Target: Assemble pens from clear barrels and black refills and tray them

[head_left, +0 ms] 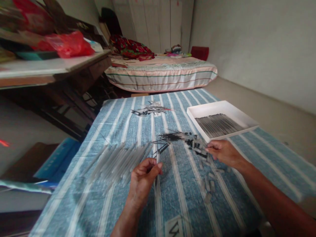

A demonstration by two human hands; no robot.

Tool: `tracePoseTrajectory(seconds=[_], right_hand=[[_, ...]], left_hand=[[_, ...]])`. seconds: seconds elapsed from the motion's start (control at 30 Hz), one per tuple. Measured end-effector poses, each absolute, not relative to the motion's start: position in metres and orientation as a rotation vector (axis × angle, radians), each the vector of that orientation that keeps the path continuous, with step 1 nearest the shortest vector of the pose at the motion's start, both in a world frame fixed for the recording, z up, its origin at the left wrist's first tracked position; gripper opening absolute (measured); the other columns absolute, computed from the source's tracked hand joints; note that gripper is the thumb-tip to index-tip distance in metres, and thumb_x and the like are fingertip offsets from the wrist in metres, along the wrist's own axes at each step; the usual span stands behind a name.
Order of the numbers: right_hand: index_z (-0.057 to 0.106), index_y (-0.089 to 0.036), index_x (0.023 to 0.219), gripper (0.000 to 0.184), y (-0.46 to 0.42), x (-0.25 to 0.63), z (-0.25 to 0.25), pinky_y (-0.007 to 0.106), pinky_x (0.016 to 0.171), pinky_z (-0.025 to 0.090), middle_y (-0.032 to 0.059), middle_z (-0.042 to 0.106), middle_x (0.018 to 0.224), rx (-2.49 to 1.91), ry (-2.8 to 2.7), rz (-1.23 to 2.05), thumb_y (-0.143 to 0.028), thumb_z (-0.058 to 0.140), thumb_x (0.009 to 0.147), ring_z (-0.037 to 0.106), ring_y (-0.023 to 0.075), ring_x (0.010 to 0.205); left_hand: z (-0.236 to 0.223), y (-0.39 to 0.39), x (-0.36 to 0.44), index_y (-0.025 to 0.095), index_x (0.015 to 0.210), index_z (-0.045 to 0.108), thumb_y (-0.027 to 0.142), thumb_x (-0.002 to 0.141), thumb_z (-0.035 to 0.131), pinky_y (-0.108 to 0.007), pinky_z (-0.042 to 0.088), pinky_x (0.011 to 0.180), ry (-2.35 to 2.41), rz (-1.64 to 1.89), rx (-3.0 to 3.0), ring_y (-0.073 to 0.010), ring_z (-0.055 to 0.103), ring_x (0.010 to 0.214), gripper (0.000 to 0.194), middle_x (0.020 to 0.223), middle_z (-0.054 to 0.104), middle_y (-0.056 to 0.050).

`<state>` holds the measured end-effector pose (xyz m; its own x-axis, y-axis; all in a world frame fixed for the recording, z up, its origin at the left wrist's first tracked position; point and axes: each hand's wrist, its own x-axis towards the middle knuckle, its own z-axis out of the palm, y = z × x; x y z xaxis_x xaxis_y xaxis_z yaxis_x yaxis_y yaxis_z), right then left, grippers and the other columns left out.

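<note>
Head view: left hand (145,176) pinches a pale tube (158,157), long axis pointing away from the body; small pieces (197,147) sit rightward, at the right hand (224,152), can't tell if it's gripping any.

The table (261,164) is covered by a blue cloth (71,200) with white stripes. On the left, a row of pale tubes (118,163) lies slantwise, side by side. Near the middle sits a bunch of thin dark sticks (171,135), and to its right small black and grey pieces (197,148) lie scattered toward the near side. Farther back rests a loose pile (149,111) of thin things; a white box (222,107) stands at the right
</note>
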<state>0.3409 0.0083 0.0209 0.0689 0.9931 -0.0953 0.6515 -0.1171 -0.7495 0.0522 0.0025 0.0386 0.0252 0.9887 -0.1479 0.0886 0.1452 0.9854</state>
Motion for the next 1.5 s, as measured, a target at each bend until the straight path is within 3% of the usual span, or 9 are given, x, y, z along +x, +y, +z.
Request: tracePoseTrajectory(seconds=[0.1, 0.3, 0.5, 0.63, 0.7, 0.83, 0.93, 1.5], right_hand=[[0.06, -0.018, 0.068, 0.02, 0.008, 0.337, 0.012, 0.02, 0.044, 0.031, -0.0045, 0.049, 0.045, -1.799, -1.731, 0.799, -0.035, 0.052, 0.075, 0.045, 0.0105, 0.042], [0.066, -0.019, 0.08, 0.015, 0.02, 0.321, 0.011, 0.021, 0.053, 0.032, -0.0002, 0.061, 0.063, -1.961, -1.99, 0.555, -0.028, 0.054, 0.078, 0.054, 0.013, 0.058], [0.066, -0.02, 0.078, 0.012, 0.026, 0.311, 0.014, 0.022, 0.05, 0.026, 0.0007, 0.061, 0.062, -2.094, -2.113, 0.474, -0.026, 0.056, 0.077, 0.053, 0.0136, 0.056], [0.066, -0.02, 0.078, 0.016, 0.019, 0.309, 0.013, 0.023, 0.052, 0.029, 0.0011, 0.061, 0.062, -2.039, -2.098, 0.452, -0.027, 0.052, 0.079, 0.053, 0.0141, 0.056], [0.065, -0.019, 0.079, 0.019, 0.01, 0.303, 0.015, 0.023, 0.054, 0.032, 0.0008, 0.061, 0.062, -1.885, -2.081, 0.58, -0.029, 0.05, 0.08, 0.053, 0.0139, 0.056], [0.062, -0.018, 0.078, 0.02, -0.014, 0.278, 0.019, 0.021, 0.051, 0.039, -0.0008, 0.059, 0.061, -1.487, -1.925, 1.201, -0.033, 0.05, 0.08, 0.053, 0.012, 0.053], [0.058, -0.017, 0.077, 0.016, -0.026, 0.258, 0.021, 0.021, 0.048, 0.041, -0.0007, 0.061, 0.064, -1.372, -1.737, 1.488, -0.032, 0.052, 0.078, 0.053, 0.0103, 0.049], [0.057, -0.018, 0.075, 0.014, -0.027, 0.22, 0.015, 0.019, 0.044, 0.042, -0.0035, 0.06, 0.06, -1.304, -1.502, 1.584, -0.032, 0.055, 0.076, 0.054, 0.0085, 0.045]], left_hand=[[0.038, 0.003, 0.054, 0.017, 0.071, 0.055, 0.033, 0.068, 0.068, -0.019, 0.024, 0.04, 1.282, 1.067, 1.074, -0.0053, 0.034, 0.039, 0.02, 0.053, 0.06, 0.003], [0.033, 0.006, 0.052, 0.017, 0.075, 0.052, 0.033, 0.066, 0.07, -0.017, 0.028, 0.038, 1.271, 1.121, 0.949, -0.0052, 0.042, 0.036, 0.026, 0.058, 0.065, 0.002], [0.027, 0.008, 0.048, 0.016, 0.08, 0.057, 0.033, 0.069, 0.069, -0.016, 0.031, 0.039, 1.2, 1.139, 0.92, -0.0054, 0.048, 0.039, 0.024, 0.062, 0.067, 0.0], [0.025, 0.007, 0.048, 0.015, 0.085, 0.059, 0.032, 0.07, 0.069, -0.017, 0.032, 0.039, 1.134, 1.177, 0.884, -0.0067, 0.051, 0.042, 0.025, 0.064, 0.067, -0.001], [0.024, 0.007, 0.048, 0.015, 0.084, 0.059, 0.031, 0.069, 0.069, -0.017, 0.033, 0.039, 1.104, 1.194, 0.855, -0.0072, 0.052, 0.042, 0.024, 0.065, 0.068, -0.001], [0.023, 0.007, 0.048, 0.016, 0.081, 0.059, 0.03, 0.071, 0.068, -0.018, 0.033, 0.04, 1.068, 1.225, 0.826, -0.0073, 0.052, 0.043, 0.02, 0.067, 0.068, -0.001], [0.024, 0.006, 0.049, 0.016, 0.078, 0.058, 0.029, 0.071, 0.068, -0.018, 0.034, 0.041, 1.065, 1.232, 0.817, -0.0073, 0.052, 0.043, 0.018, 0.067, 0.068, -0.001], [0.021, 0.003, 0.051, 0.015, 0.076, 0.057, 0.03, 0.075, 0.065, -0.018, 0.037, 0.041, 0.991, 1.203, 0.836, -0.007, 0.053, 0.044, 0.017, 0.068, 0.068, -0.001]])
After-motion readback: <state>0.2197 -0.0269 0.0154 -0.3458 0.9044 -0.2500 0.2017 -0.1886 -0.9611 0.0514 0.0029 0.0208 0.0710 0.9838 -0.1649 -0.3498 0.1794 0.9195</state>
